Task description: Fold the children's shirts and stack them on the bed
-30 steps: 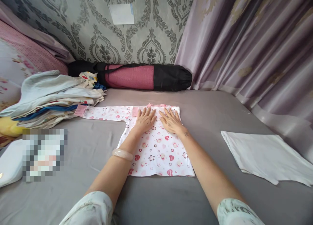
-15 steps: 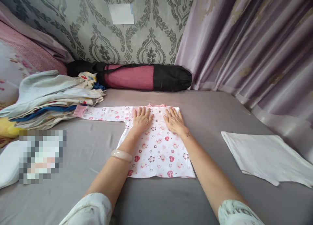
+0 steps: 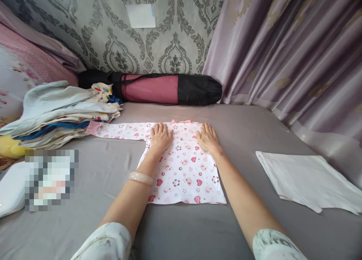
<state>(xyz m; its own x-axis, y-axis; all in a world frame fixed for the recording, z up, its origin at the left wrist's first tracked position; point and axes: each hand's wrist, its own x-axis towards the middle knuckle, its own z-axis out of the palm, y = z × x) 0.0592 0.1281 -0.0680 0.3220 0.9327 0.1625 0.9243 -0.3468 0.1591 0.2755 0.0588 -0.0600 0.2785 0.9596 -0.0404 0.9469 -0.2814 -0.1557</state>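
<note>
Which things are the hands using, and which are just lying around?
In use:
printed shirt, spread flat
left hand, resting on it
right hand, resting on it

Seemingly just lying around:
clothes pile, left
white cloth, right
black-and-pink bag, by the wall

In the middle of the bed (image 3: 240, 139) lay a shirt (image 3: 183, 177), one sleeve (image 3: 124, 131) stretched leftward to the edge of a clothes pile (image 3: 68, 107), with the left hand (image 3: 161, 137) and right hand (image 3: 208, 137) on opposite sides of its upper part. Behind, a long bag (image 3: 149, 89) lay along the wall (image 3: 175, 11), left of a curtain (image 3: 268, 45). A folded garment (image 3: 305, 180) lay well apart to the shirt's right, and an obscured item (image 3: 52, 180) in front of the pile.
</note>
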